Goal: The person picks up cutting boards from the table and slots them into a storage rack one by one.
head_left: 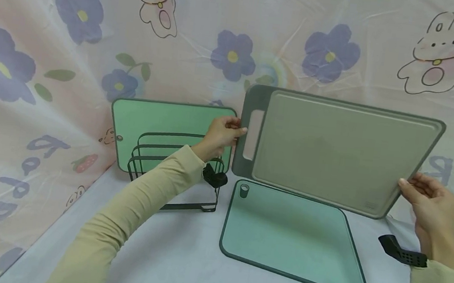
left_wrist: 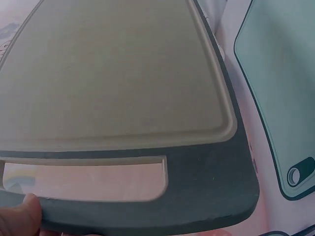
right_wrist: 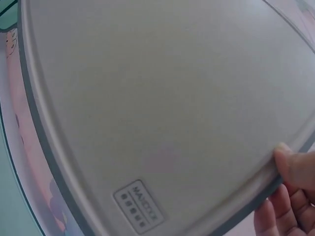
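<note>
A large beige cutting board (head_left: 330, 153) with a dark green-grey rim is held up on its long side between both hands. My left hand (head_left: 222, 134) pinches its handle end, the thumb beside the long slot (left_wrist: 83, 182). At the opposite end my right hand (head_left: 434, 207) grips the edge, thumb on the face and fingers behind, as the right wrist view shows. Below it a pale green cutting board (head_left: 296, 238) lies flat, a small hole in its corner. A black wire rack (head_left: 190, 206) stands beneath and behind my left forearm, partly hidden by the sleeve.
Behind the rack, a second green board (head_left: 162, 115) leans upright against the patterned curtain (head_left: 281, 35). The white tabletop (head_left: 180, 257) runs under everything. A black strap mount sits on each wrist.
</note>
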Demonstrator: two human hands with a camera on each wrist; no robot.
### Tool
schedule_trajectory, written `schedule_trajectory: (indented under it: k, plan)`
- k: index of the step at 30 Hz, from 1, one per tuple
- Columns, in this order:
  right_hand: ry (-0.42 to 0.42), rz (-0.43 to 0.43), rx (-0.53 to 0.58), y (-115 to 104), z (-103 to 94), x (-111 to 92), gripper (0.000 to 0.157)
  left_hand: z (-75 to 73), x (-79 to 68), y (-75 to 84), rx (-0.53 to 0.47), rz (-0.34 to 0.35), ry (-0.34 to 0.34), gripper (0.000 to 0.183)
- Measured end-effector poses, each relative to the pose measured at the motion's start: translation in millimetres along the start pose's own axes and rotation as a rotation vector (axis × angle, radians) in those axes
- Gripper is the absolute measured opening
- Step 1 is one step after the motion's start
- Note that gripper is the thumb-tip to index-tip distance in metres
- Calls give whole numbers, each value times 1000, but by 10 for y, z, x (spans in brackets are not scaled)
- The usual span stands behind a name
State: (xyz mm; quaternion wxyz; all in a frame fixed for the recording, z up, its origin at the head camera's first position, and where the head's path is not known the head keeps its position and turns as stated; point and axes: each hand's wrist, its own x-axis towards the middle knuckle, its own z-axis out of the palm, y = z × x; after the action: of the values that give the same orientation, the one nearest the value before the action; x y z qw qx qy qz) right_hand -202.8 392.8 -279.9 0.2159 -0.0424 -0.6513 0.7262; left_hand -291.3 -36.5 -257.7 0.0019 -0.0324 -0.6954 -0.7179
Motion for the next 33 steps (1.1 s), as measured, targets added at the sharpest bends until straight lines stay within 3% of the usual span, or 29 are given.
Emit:
schedule_trajectory:
  k: [5,13,24,33]
  plan:
    - [-38,-20,43,-13,75,31,23,-52,29,17,-7,-5,17,34]
    - [-22,-69,-2,15,218,72,22,-174,67,19,6,-5,44,33]
    - [-57,-61,19,26,383,189,26,-325,109,27,-23,-30,70,31]
    - [-40,-66,42,35,465,248,25,-378,137,23,1,-21,81,34]
